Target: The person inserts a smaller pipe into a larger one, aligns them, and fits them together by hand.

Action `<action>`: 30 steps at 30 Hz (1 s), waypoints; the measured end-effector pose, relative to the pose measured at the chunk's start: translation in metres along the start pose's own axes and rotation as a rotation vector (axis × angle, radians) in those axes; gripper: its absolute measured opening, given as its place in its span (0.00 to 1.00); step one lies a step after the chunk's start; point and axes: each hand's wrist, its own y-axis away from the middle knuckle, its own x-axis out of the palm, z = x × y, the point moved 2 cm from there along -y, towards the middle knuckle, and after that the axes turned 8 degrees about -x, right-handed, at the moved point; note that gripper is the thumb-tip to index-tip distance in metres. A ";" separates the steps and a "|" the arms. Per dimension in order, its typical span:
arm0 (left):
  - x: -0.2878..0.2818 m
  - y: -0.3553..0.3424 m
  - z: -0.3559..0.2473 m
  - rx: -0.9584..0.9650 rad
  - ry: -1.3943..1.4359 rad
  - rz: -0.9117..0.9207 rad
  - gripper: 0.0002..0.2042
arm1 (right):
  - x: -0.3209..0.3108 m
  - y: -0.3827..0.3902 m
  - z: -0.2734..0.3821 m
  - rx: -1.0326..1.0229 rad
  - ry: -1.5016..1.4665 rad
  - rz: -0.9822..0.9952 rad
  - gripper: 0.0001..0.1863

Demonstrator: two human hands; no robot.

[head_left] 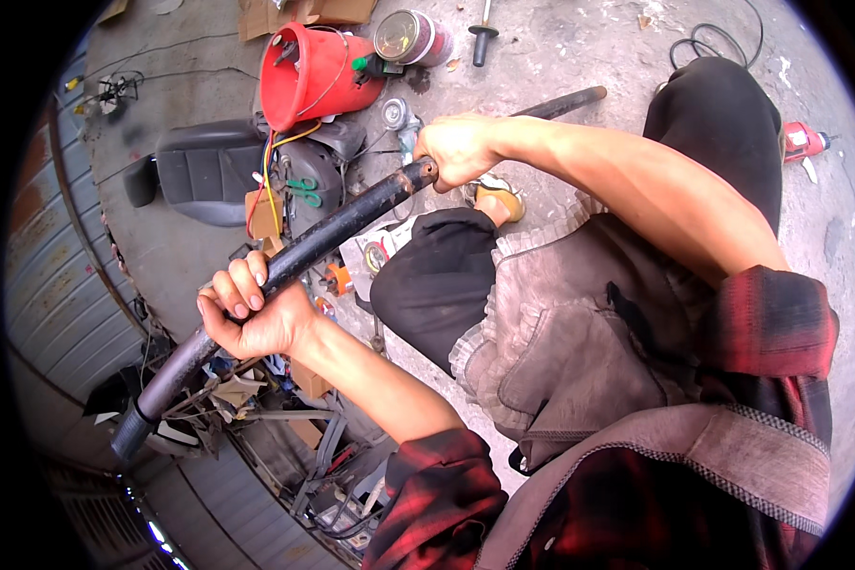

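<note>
A long black metal pipe (347,220) slants across my view, its lower left end wider and ribbed like a collar. My left hand (261,309) is closed round its lower part, thumb and fingers wrapped over the worn surface. Further up, my right hand (458,152) grips it where the thick section ends near a small hole. Beyond that fist a thinner dark bar (565,103) sticks out to the right; my fingers hide how the two sections join. The pipe is held up off the floor, in front of my bent knees.
A red bucket (337,81), a round tin (413,38) and a black-handled tool (483,46) stand or lie ahead. Left of them lies a grey car seat (214,171) with green-handled scissors (304,192) nearby. A red power tool (803,141) is at right; scrap (323,456) clutters the lower left.
</note>
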 end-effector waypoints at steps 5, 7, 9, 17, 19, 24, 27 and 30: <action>0.001 0.002 0.000 0.032 -0.009 -0.229 0.18 | 0.008 -0.003 0.001 0.004 0.067 -0.057 0.11; 0.000 0.003 0.000 0.036 -0.017 -0.309 0.18 | 0.013 -0.003 0.000 -0.007 0.102 -0.107 0.10; -0.002 0.003 -0.001 0.038 -0.033 -0.362 0.18 | 0.017 -0.003 -0.001 -0.002 0.108 -0.118 0.10; 0.000 0.003 0.001 0.030 -0.037 -0.408 0.18 | 0.020 -0.002 -0.008 -0.051 0.099 -0.181 0.10; -0.002 0.002 0.003 0.017 -0.029 -0.403 0.18 | 0.020 -0.001 -0.010 -0.034 0.103 -0.188 0.10; -0.005 0.003 -0.001 0.018 -0.026 -0.384 0.18 | 0.020 -0.003 -0.007 -0.047 0.104 -0.160 0.11; -0.006 0.004 0.000 0.011 -0.017 -0.385 0.18 | 0.019 -0.002 -0.007 -0.051 0.113 -0.148 0.11; -0.008 0.005 0.000 0.010 -0.027 -0.390 0.18 | 0.021 -0.002 -0.007 -0.064 0.114 -0.152 0.11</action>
